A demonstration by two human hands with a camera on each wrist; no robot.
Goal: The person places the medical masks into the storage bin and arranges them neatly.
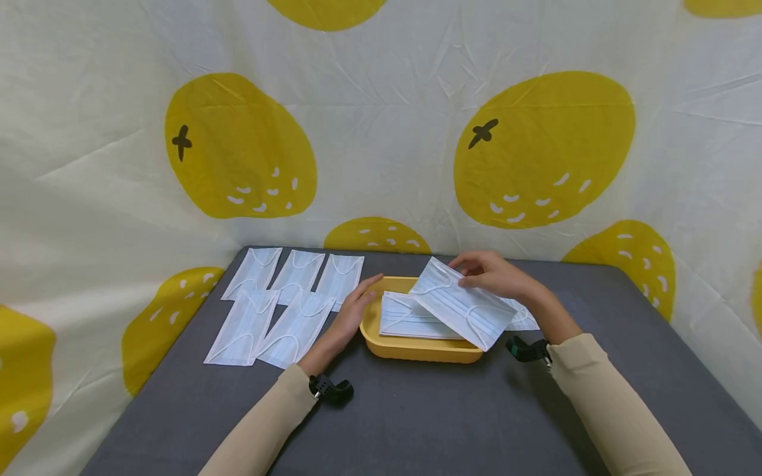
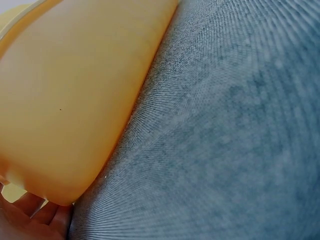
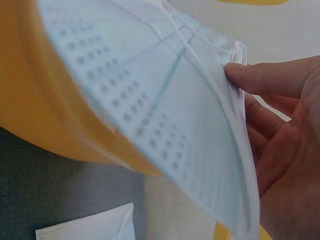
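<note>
Face mask (image 1: 461,305) is being pinched in the right grip (image 1: 494,274) over yellow tray (image 1: 417,348); tray's side is being touched by the flat, relaxed left grip (image 1: 355,309).

Sitting near the middle of the table (image 1: 417,410): a tray (image 1: 417,347), with a mask stack (image 1: 411,317) lying inside. Tilting over the tray's right part, a held mask (image 1: 461,304), pinched at its far edge by the right hand (image 1: 494,274). Resting against the tray's left wall, the left hand (image 1: 354,311). Lying left of the tray in two rows, five spread masks (image 1: 286,297). Peeking out just right of the tray, under the right wrist, another mask (image 1: 524,317). Hanging behind everything, a backdrop cloth (image 1: 381,132).
</note>
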